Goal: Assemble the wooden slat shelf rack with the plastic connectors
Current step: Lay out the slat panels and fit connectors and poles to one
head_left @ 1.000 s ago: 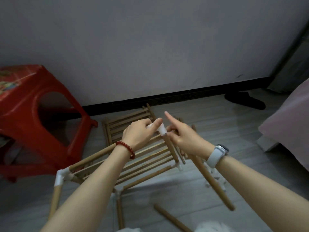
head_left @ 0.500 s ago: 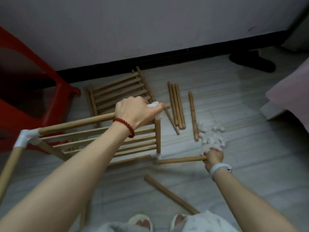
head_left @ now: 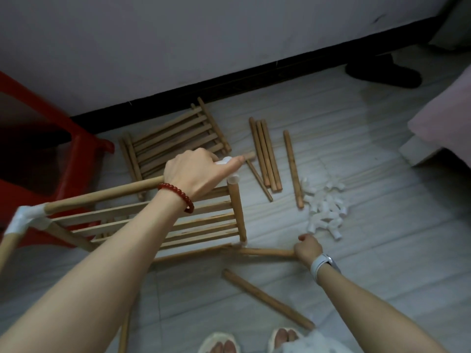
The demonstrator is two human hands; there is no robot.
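Pale floor tiles (head_left: 382,263) ran up to a dark skirting board, with a red stool (head_left: 51,154) at nine o'clock. On them stood the part-built rack (head_left: 178,228), its slats running roughly nine to three. The left hand (head_left: 198,171) curled over the white corner connector (head_left: 230,174) at the rack's upper corner, fingers wrapped round it, steadying the frame. The right hand (head_left: 307,247) gripped the end of a wooden rod (head_left: 265,251) lying on the floor, fingers closed round it; the rod's long axis ran three to nine, its far end touching or nearly touching the rack's lower corner. Just at one o'clock from that hand lay the pile of loose connectors (head_left: 325,210). Spare rods (head_left: 266,154) lay at twelve o'clock, well apart. The right hand was plainly nearer the pile, so fetching a connector would likely fall to it.
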